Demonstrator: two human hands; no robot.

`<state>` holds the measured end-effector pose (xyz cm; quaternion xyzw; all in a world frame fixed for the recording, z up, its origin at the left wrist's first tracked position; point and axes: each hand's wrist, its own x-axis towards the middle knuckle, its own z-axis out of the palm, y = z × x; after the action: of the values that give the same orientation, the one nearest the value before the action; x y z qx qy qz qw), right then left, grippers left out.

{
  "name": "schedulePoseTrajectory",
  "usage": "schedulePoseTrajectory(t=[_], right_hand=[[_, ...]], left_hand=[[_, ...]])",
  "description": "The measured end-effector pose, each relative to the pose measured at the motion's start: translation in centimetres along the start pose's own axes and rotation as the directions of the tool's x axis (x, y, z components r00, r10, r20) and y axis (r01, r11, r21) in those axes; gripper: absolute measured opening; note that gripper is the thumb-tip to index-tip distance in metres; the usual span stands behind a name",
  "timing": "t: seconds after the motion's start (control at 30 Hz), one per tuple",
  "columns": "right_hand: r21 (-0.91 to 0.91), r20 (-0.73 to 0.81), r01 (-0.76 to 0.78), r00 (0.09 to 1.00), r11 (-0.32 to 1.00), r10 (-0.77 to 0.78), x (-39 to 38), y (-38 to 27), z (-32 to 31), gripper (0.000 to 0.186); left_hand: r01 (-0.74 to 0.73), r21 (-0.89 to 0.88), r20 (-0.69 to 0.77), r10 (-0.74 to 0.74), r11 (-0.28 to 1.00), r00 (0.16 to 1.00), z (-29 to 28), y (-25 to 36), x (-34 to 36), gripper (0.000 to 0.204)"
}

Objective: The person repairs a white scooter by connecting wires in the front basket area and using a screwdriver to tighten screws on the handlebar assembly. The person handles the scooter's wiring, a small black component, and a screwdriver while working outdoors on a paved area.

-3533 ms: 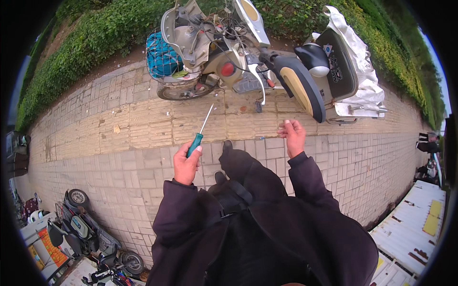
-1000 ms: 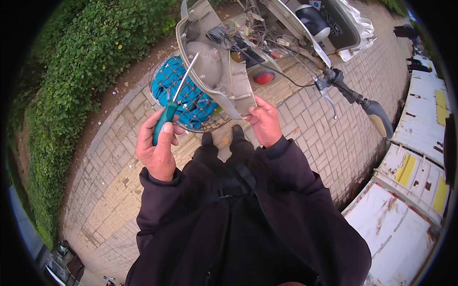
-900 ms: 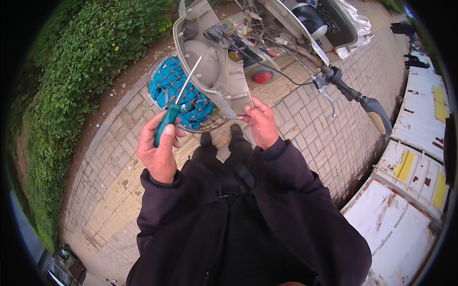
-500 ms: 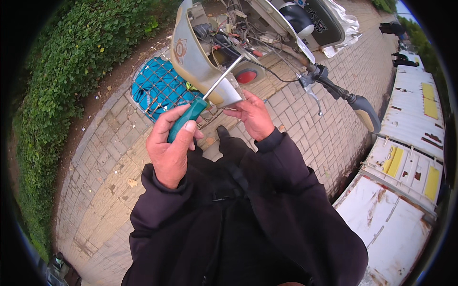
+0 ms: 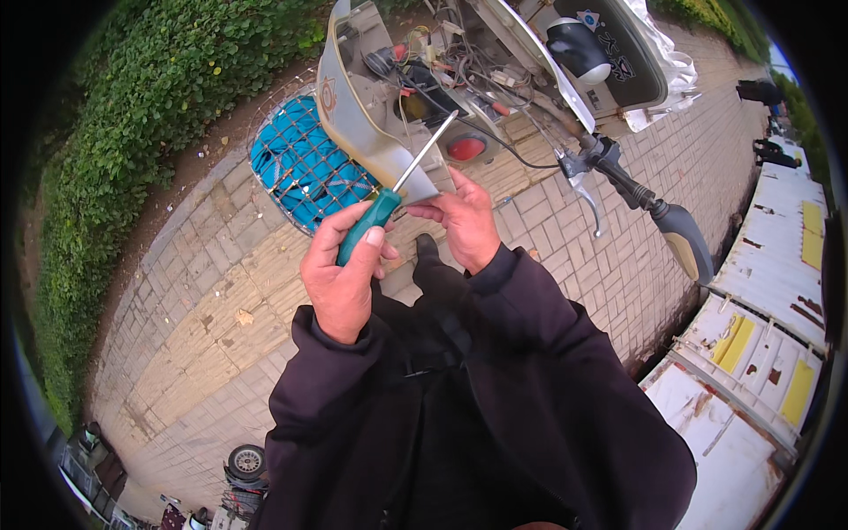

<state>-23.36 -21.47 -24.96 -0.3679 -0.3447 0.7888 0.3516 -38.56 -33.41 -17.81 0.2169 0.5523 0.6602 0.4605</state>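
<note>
Two hands met at a curved panel (image 5: 358, 132): the left hand (image 5: 343, 278) was closed around the green handle of a screwdriver (image 5: 382, 209), and the right hand (image 5: 468, 223) gripped the panel's lower corner between its fingers, part of the contact being hidden. The screwdriver's shaft slanted up to the right, across the panel in this view; whether its tip touched anything could not be told. The panel stood beside a basket (image 5: 262, 183) holding a blue bag (image 5: 305, 159), its hollow side facing tangled wires (image 5: 455, 57). Judged by its thin edge, it would be light, fairly stiff, smooth and liable to crack if bent; the rim near the corner offered a sound hold. The screwdriver would be rigid, best held by its thick handle. An emblem (image 5: 329, 94) marked the panel's outer face, too small to read. At upper right, a dark box (image 5: 638, 93) bore pale characters (image 5: 617, 57) and a blue sticker (image 5: 587, 18).
</note>
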Motion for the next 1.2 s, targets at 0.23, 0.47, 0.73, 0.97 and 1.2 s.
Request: schedulePoseTrajectory(t=[0.23, 0.47, 0.73, 0.97, 1.2], right_hand=[[-0.072, -0.029, 0.05, 0.998, 0.996, -0.052, 0.3, -0.5, 0.0, 0.042], [-0.058, -0.034, 0.035, 0.999, 0.998, -0.037, 0.4, -1.8, -0.4, 0.039], [-0.074, 0.007, 0.042, 0.999, 0.996, -0.042, 0.9, -1.6, 0.5, 0.041], [-0.004, 0.005, 0.044, 0.999, 0.999, -0.044, 1.1, -1.3, 2.1, 0.037], [0.01, -0.012, 0.048, 0.999, 0.999, -0.048, 0.9, -1.0, 2.9, 0.038]], left_hand=[[-0.053, -0.006, -0.032, 0.053, 0.999, 0.998, -1.0, -0.9, 0.7, 0.03], [-0.24, -0.04, -0.105, 0.235, 0.97, 0.966, -1.2, -3.5, 6.4, 0.03], [-0.238, -0.218, -0.113, 0.218, 0.946, 0.969, -1.6, -3.8, 9.8, 0.028], [-0.264, -0.224, -0.122, 0.242, 0.938, 0.963, -2.3, -3.2, 10.5, 0.028], [-0.303, -0.223, -0.107, 0.285, 0.927, 0.952, -2.5, -3.4, 10.3, 0.028]])
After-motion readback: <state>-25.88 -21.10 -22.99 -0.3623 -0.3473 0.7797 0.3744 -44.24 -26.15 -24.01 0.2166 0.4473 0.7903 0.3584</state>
